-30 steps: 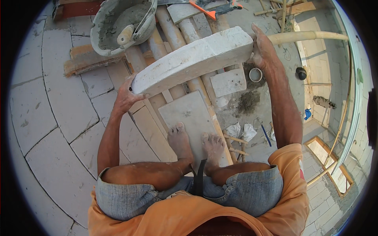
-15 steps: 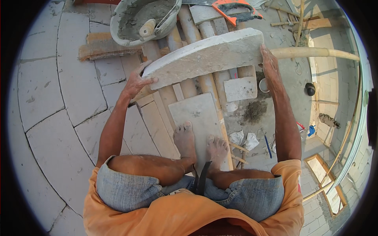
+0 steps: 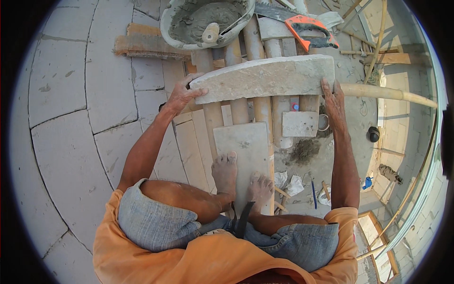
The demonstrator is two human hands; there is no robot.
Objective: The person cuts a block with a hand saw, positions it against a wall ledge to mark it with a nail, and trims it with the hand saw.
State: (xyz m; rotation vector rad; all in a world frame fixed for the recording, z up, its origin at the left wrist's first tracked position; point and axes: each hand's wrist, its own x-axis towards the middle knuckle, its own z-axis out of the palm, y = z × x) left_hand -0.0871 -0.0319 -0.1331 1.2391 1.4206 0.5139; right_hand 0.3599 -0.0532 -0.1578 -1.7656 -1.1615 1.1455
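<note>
An off-white masonry slab with a curved far edge (image 3: pixel 267 78) was held crosswise beyond the flat, grey rectangular board (image 3: pixel 246 142), on which two dust-covered bare feet (image 3: pixel 223 173) were planted. Both hands were occupied: the slab's left end was grasped by the left hand (image 3: pixel 182 96), beyond the board and to its left, while the right end was clasped by the right hand (image 3: pixel 335 102), beyond the board and to its right. Tan round poles (image 3: pixel 262 109) were seen beneath the slab, beyond the board (whether they were touched by it could not be told).

Farther beyond the board, to its left, grey mortar (image 3: pixel 208 19) was contained in a pale grey, wide-mouthed bucket (image 3: pixel 166 26), from which a light wooden handle end (image 3: pixel 211 33) was turned upward. Farther beyond the board, to its right, an orange-and-black-handled handsaw (image 3: pixel 297 26) was laid. Nearer, to the board's right, a small white rectangular piece (image 3: pixel 300 124) and a dark, crumbly patch (image 3: pixel 305 150) were seen. Well to the board's left, large pale blocks (image 3: pixel 61 142) were laid close together.
</note>
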